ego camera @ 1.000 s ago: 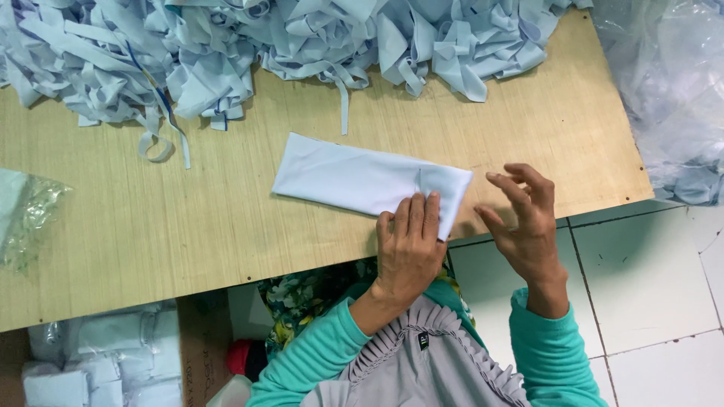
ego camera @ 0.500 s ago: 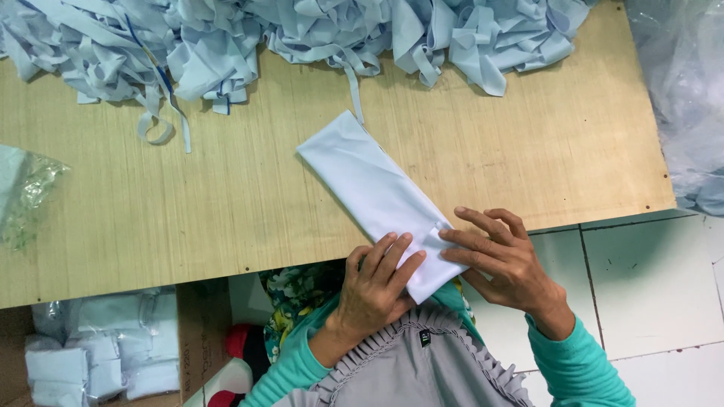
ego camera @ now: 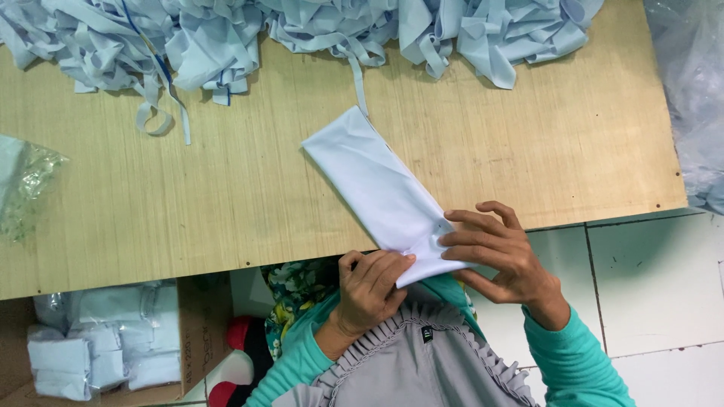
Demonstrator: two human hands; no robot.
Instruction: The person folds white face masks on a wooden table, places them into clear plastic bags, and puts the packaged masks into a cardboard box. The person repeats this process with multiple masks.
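Observation:
A folded white cloth piece (ego camera: 373, 185) lies slanted across the near edge of the wooden table (ego camera: 226, 203), its lower end hanging past the edge. My left hand (ego camera: 369, 290) grips that lower end from below, fingers curled on it. My right hand (ego camera: 494, 252) pinches the same end from the right, fingertips pressing on the cloth. Both sleeves are teal.
A long heap of pale blue fabric strips (ego camera: 302, 34) covers the table's far side. A crumpled clear plastic bag (ego camera: 26, 185) sits at the left edge. A cardboard box with bagged white cloth (ego camera: 105, 343) stands under the table. Clear plastic (ego camera: 694, 98) hangs at right, over a white tiled floor (ego camera: 656, 279).
The cloth has been turned from lying nearly level to a steep slant and pulled toward me over the table's edge. Both hands have closed onto its near end.

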